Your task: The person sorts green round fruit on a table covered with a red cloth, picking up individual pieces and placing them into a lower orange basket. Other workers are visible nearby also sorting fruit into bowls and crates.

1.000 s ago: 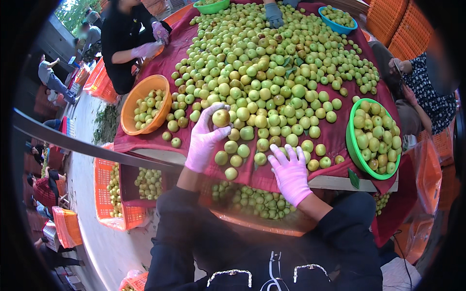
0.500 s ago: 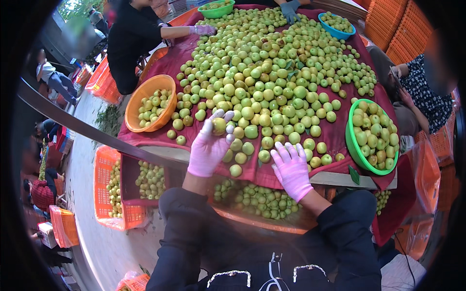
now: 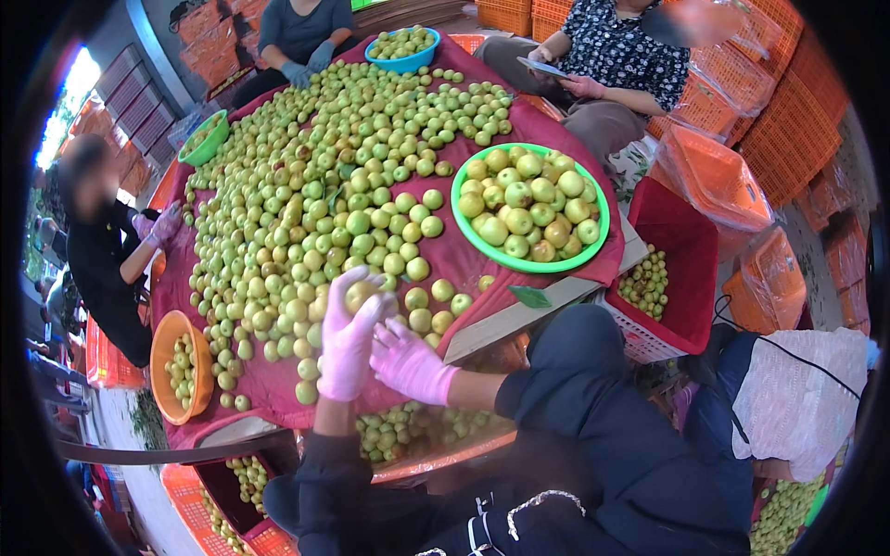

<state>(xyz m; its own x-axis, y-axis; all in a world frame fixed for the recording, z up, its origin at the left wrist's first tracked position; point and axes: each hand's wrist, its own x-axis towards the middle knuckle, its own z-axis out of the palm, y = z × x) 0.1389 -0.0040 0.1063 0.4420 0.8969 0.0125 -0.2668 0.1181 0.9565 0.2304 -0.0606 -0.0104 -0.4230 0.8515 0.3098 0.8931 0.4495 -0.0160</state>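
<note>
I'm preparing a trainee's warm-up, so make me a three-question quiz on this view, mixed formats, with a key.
1. Which hand grips the held fruit? A) left B) right C) neither
2. True or false: the large green basin is empty.
3. Fill in: the loose fruits lie on a dark ____ cloth.

Key:
1. A, the left hand.
2. False; the large green basin is heaped full.
3. Red.

Round yellowish fruit [image 3: 361, 296], in left fingers [image 3: 344, 280]
</note>
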